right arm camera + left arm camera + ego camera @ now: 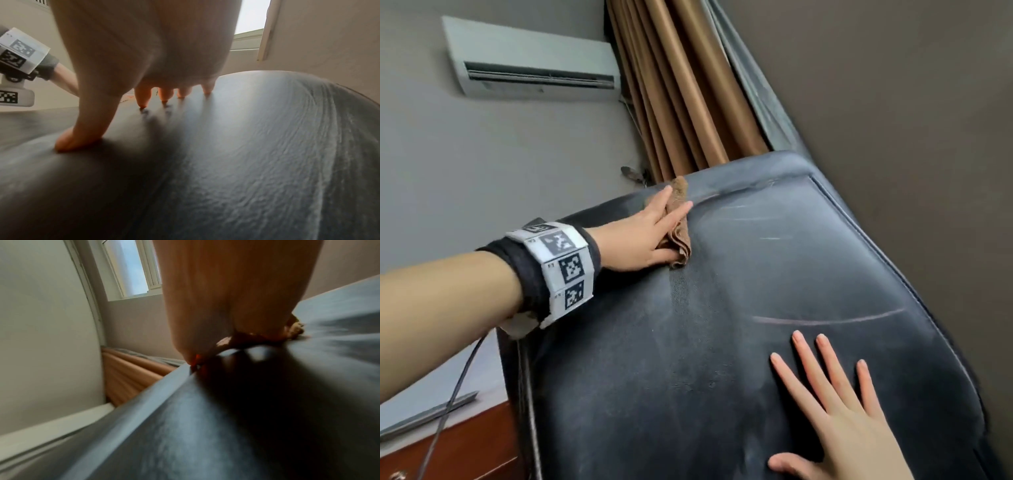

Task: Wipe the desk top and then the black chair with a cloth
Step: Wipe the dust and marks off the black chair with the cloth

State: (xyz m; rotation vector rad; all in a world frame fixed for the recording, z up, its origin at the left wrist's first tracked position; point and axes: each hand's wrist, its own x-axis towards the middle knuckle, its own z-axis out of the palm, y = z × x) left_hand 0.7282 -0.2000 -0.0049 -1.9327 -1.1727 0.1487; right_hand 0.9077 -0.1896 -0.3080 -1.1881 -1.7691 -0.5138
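Observation:
The black chair [756,274] fills the head view, its leather dusty and streaked with pale scratches. A folded brown cloth [681,236] lies near the chair's upper left edge. My left hand [643,233] presses it flat against the leather with straight fingers. In the left wrist view my left hand [226,296] covers most of the cloth [296,327], which peeks out on the chair [205,434]. My right hand [835,411] rests lower right with its fingers spread. The right wrist view shows my right hand [144,48] with fingertips [141,99] touching the chair [246,162].
A white air conditioner [530,65] hangs on the grey wall behind. Tan curtains [688,102] hang just past the chair's top edge. A brown wooden desk [465,445] shows at the lower left, with a dark cable [448,394] running from my left wrist.

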